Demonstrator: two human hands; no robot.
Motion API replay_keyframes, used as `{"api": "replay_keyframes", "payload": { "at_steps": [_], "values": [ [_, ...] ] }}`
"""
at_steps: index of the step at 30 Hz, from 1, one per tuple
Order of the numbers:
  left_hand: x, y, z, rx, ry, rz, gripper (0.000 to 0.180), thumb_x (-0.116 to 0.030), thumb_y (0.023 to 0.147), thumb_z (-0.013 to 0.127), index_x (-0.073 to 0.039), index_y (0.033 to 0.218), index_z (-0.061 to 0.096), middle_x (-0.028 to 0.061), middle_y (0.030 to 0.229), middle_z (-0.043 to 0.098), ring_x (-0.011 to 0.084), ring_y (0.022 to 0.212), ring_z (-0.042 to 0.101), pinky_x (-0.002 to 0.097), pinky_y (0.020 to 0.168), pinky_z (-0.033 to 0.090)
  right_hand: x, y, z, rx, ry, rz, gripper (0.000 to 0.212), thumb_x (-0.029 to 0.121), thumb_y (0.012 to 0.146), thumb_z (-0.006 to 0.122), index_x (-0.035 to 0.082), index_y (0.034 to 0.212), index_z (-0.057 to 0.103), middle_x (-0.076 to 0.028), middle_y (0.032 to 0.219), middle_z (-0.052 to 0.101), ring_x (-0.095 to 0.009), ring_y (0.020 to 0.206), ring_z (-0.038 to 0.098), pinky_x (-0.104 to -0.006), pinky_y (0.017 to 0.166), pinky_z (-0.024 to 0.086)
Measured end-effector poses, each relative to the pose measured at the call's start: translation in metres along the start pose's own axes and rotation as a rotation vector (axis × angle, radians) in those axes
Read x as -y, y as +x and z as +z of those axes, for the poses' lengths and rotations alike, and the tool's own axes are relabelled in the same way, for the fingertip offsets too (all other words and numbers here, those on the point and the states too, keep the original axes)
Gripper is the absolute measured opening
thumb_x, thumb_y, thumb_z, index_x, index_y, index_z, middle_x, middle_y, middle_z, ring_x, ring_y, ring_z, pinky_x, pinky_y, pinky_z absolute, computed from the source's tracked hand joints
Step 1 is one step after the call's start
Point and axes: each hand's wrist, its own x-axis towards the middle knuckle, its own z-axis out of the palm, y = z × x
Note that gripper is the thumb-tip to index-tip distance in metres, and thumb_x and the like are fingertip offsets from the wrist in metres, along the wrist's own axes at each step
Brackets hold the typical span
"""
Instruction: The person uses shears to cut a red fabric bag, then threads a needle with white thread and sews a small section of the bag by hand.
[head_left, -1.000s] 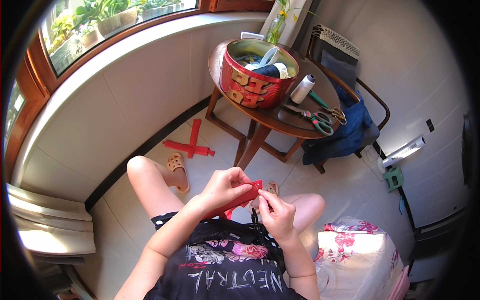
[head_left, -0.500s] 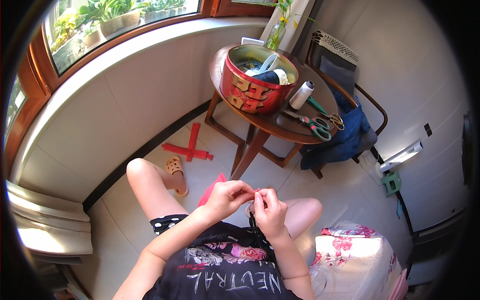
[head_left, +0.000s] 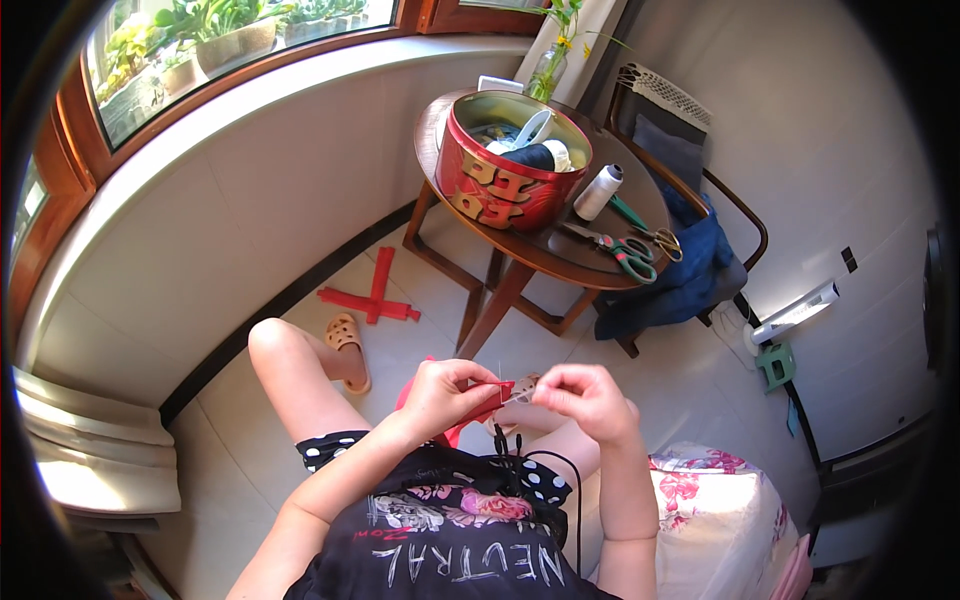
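Observation:
Above my lap, my left hand (head_left: pixel 447 392) pinches a piece of red cloth (head_left: pixel 488 402) between thumb and fingertips. The cloth's folded end sticks out to the right, and the rest hangs below the hand toward my legs. A thin, pale upright line at the cloth's end looks like a needle. My right hand (head_left: pixel 588 400) is a little to the right, apart from the cloth, with thumb and fingers pressed together. What it pinches is too small to make out.
Ahead, a round wooden table (head_left: pixel 430 140) holds a red tin (head_left: pixel 515 195) of sewing things, a white thread spool (head_left: pixel 598 193) and green-handled scissors (head_left: pixel 630 257). Crossed red strips (head_left: pixel 375 298) lie on the floor. A chair (head_left: pixel 745 220) with blue cloth (head_left: pixel 665 300) stands behind the table.
My right hand has moved away from my left, to the right and slightly up. The red cloth's end now shows beyond my left fingertips. My left hand stays nearly in place.

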Motion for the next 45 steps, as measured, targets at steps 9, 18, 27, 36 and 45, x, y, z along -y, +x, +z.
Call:
{"api": "replay_keyframes", "payload": {
  "at_steps": [9,18,27,36,45],
  "values": [
    [0.01,-0.003,0.01,-0.083,0.141,0.403,0.007,-0.005,0.066,0.063,-0.005,0.074,0.062,0.0085,0.065,0.059,0.0188,0.058,0.058,0.0257,0.051,0.046,-0.014,0.05,-0.002,-0.074,-0.164,0.119,0.015,0.014,0.069,0.059,-0.001,0.07,0.061,0.0,0.058,0.055,-0.005,0.053,0.045,-0.0199,0.049,0.036],
    [0.013,-0.002,0.009,-0.021,0.248,0.366,0.008,-0.003,0.067,0.061,-0.001,0.074,0.06,0.0106,0.067,0.059,0.019,0.059,0.058,0.0252,0.053,0.046,0.013,0.049,0.014,-0.042,-0.639,0.018,0.01,0.01,0.067,0.061,0.0,0.069,0.06,-0.005,0.059,0.056,-0.008,0.053,0.05,-0.0215,0.049,0.039],
    [0.017,0.008,-0.004,-0.235,0.199,0.201,0.011,-0.009,0.068,0.061,0.0,0.073,0.059,0.0124,0.067,0.059,0.0191,0.058,0.058,0.0259,0.052,0.046,0.05,-0.049,0.042,0.016,-0.869,-0.333,0.014,0.017,0.069,0.061,0.004,0.066,0.057,-0.01,0.058,0.052,-0.024,0.053,0.052,-0.0317,0.051,0.041],
    [0.017,0.009,0.004,-0.2,0.158,0.3,0.007,-0.005,0.069,0.061,0.0,0.073,0.06,0.0096,0.066,0.059,0.0144,0.056,0.058,0.0228,0.051,0.047,0.041,-0.043,0.025,-0.542,-1.895,-0.283,0.03,0.009,0.067,0.057,-0.004,0.094,0.054,-0.006,0.066,0.048,-0.02,0.058,0.044,-0.0299,0.051,0.037],
    [0.008,0.015,0.002,-0.305,0.185,0.315,0.008,-0.006,0.068,0.061,0.0,0.074,0.06,0.0112,0.068,0.059,0.0167,0.058,0.059,0.0243,0.054,0.047,0.008,-0.055,0.078,0.13,-1.629,-0.829,0.038,0.011,0.064,0.049,-0.001,0.099,0.055,0.003,0.053,0.034,-0.008,0.047,0.039,-0.0187,0.04,0.03]
  ]
}}
